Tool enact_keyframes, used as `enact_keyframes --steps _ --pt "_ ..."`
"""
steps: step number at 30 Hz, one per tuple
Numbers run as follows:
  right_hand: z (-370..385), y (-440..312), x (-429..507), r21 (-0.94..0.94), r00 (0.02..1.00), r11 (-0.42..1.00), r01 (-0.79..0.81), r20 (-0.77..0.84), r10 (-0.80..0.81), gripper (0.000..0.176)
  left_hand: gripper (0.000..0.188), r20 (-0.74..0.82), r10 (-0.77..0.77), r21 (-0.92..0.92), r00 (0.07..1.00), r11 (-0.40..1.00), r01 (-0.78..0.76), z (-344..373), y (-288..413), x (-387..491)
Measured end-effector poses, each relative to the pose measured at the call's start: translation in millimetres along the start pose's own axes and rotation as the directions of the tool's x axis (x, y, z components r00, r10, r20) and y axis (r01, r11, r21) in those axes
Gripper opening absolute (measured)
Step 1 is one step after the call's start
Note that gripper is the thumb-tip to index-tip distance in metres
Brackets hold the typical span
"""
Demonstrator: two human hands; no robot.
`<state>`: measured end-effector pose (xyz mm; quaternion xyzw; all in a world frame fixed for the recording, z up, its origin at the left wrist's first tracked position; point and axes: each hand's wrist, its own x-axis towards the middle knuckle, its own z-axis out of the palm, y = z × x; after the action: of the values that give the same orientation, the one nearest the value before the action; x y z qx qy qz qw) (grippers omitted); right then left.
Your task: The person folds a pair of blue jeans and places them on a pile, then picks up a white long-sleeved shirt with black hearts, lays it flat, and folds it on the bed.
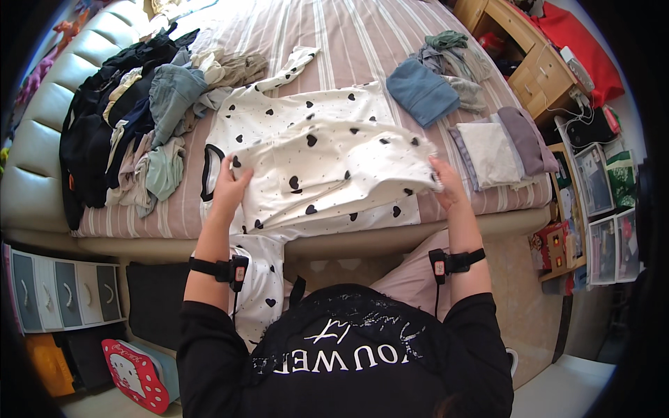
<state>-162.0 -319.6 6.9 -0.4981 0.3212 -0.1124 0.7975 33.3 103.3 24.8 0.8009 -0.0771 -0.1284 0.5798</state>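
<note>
My left hand (233, 184) grips one end of a folded white garment with black hearts (334, 172), and my right hand (447, 183) grips its other end by the edge. The garment is raised a little and sags between the two hands. Beneath it a white long-sleeved top with the same hearts (298, 112) lies spread on the bed. One of its sleeves points towards the headboard side at the back, the other hangs over the near bed edge. Its dark-trimmed neckline (209, 172) is beside my left hand.
A heap of mixed clothes (120, 125) lies at the left of the striped bed (339, 31). Folded blue cloth (423, 91) and a stack of folded garments (488, 151) lie at the right. Wooden drawers (538, 73) and clear plastic drawers (601, 245) stand beyond the bed's right side.
</note>
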Motion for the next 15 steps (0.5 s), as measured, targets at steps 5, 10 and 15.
enact_keyframes --steps 5,10,15 --pt "-9.9 47.1 0.7 -0.369 0.989 0.925 0.094 -0.073 -0.129 0.072 0.055 -0.076 0.564 0.62 0.823 0.673 -0.404 31.2 -11.5 -9.9" --pt "-3.0 45.0 -3.8 -0.919 0.77 0.232 0.318 0.107 -0.629 0.044 0.04 0.313 0.375 0.128 0.872 0.894 -0.43 97.2 26.3 -35.5" --pt "15.0 36.6 -3.9 -0.959 0.734 0.117 0.258 0.116 -0.669 0.039 0.062 0.511 0.417 0.123 0.752 0.83 -0.544 169.7 25.4 -59.3"
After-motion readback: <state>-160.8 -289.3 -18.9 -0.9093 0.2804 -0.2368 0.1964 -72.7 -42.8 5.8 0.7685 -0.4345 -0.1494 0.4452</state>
